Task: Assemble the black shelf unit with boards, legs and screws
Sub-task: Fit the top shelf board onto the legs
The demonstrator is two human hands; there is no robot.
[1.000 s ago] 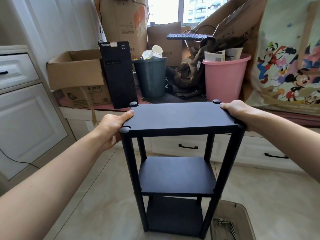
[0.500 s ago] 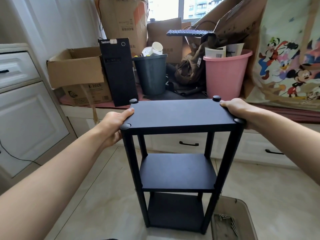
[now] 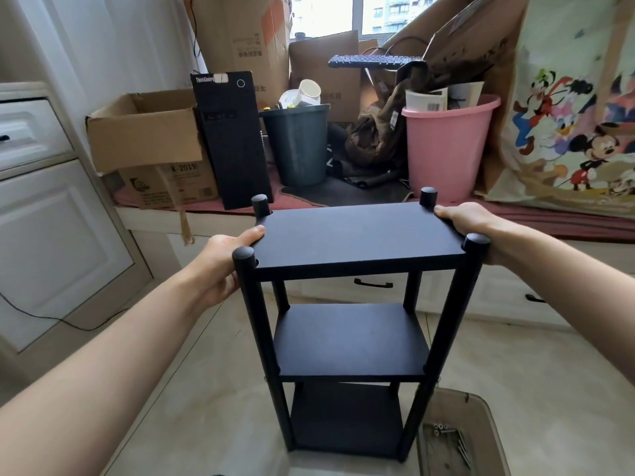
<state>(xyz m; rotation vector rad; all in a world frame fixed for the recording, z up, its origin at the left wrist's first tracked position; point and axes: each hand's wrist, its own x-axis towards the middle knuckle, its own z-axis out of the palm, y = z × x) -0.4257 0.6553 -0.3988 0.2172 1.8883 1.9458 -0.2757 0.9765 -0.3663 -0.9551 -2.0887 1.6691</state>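
Observation:
The black shelf unit (image 3: pixel 350 338) stands upright on the tiled floor, with three boards and several round legs. Leg tops stick up above the corners of its top board (image 3: pixel 357 235). My left hand (image 3: pixel 220 266) grips the left edge of the top board, thumb lying on top. My right hand (image 3: pixel 470 225) grips the right edge, fingers over the top near the back right leg. Loose screws (image 3: pixel 446 438) lie in a grey tray (image 3: pixel 481 413) on the floor at the lower right.
A window bench behind the shelf holds a cardboard box (image 3: pixel 144 146), a black computer tower (image 3: pixel 230 139), a dark bin (image 3: pixel 297 146) and a pink bucket (image 3: pixel 446 146). White cabinets (image 3: pixel 51 214) stand at the left. A cable (image 3: pixel 51 317) trails on the floor.
The top board now sits lower on the legs, so the leg tops stand out above it. Both hands have stayed on its edges.

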